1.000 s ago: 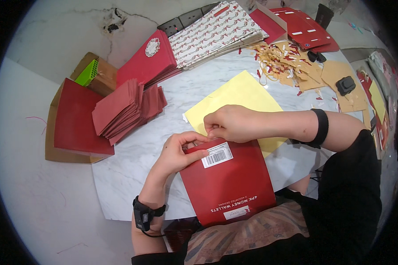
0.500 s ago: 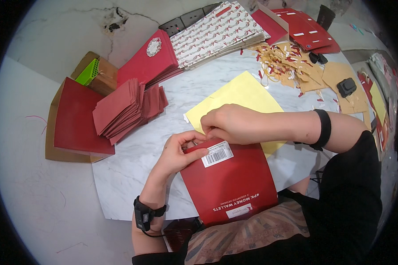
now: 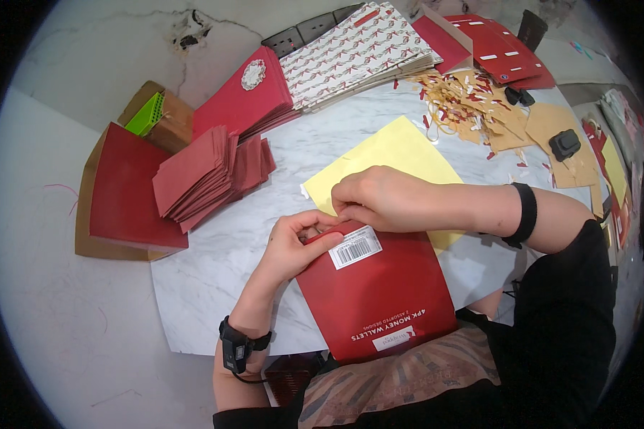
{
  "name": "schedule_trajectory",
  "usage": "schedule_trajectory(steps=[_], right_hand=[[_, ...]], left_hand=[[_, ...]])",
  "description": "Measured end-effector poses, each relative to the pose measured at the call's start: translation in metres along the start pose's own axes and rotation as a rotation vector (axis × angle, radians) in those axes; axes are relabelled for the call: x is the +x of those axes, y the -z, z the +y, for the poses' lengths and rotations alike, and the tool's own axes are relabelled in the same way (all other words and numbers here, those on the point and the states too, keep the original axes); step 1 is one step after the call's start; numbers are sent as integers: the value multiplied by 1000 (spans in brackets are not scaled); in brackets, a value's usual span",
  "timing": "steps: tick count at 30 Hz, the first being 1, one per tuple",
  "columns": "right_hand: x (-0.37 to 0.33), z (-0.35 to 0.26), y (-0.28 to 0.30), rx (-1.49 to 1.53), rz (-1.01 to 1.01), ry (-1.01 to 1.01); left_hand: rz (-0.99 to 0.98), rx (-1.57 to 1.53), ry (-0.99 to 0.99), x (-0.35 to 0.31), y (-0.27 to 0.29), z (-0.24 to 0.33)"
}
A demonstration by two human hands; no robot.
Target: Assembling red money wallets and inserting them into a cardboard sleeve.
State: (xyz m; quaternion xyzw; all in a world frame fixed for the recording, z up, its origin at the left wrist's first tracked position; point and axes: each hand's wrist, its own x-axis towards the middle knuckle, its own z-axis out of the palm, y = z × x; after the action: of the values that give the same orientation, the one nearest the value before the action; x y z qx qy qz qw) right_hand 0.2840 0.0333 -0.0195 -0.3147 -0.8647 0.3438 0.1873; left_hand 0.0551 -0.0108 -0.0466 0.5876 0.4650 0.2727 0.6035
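A flat red card packet (image 3: 379,286) leans against my lap at the table's near edge, its white barcode label (image 3: 355,248) uppermost. My left hand (image 3: 290,247) grips the packet's far left corner, thumb on the front by the label and fingers curled behind. At the far edge of the packet, the fingers of my right hand (image 3: 379,196) are pinched together next to my left fingertips. Whatever lies between those right fingertips is too small or hidden to make out. A yellow sheet (image 3: 408,154) lies flat beneath my right hand and forearm.
At the left, a pile of dark red envelopes (image 3: 197,171) leans by an open red-lined box (image 3: 132,193). Behind lie red sheets (image 3: 240,100) and patterned white sheets (image 3: 354,57). Tan paper scraps (image 3: 472,107) and a black block (image 3: 564,145) are at the far right.
The whole view has shifted slightly. Both hands keep nearly the same hold at the packet's far edge, with only small finger movement.
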Motion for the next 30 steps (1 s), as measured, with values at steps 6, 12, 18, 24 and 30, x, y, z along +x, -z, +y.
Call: schedule_trajectory(steps=[6,12,18,24,30], right_hand=[[-10,-1,-6,-294,97,258],[-19,-12,-2,-522,47,420],[-27,-9,-9,-696,96,561],[-35,-9,-10,-766,118,623],[-29,-13,4,-368,100,342]], left_hand=[[-9,-55,-32,0,-2,1],[28,-7,-101,1,2,-8],[57,-55,-112,2,1,-11],[77,-181,-79,1,-1,-5],[62,-89,-108,1,5,-13]])
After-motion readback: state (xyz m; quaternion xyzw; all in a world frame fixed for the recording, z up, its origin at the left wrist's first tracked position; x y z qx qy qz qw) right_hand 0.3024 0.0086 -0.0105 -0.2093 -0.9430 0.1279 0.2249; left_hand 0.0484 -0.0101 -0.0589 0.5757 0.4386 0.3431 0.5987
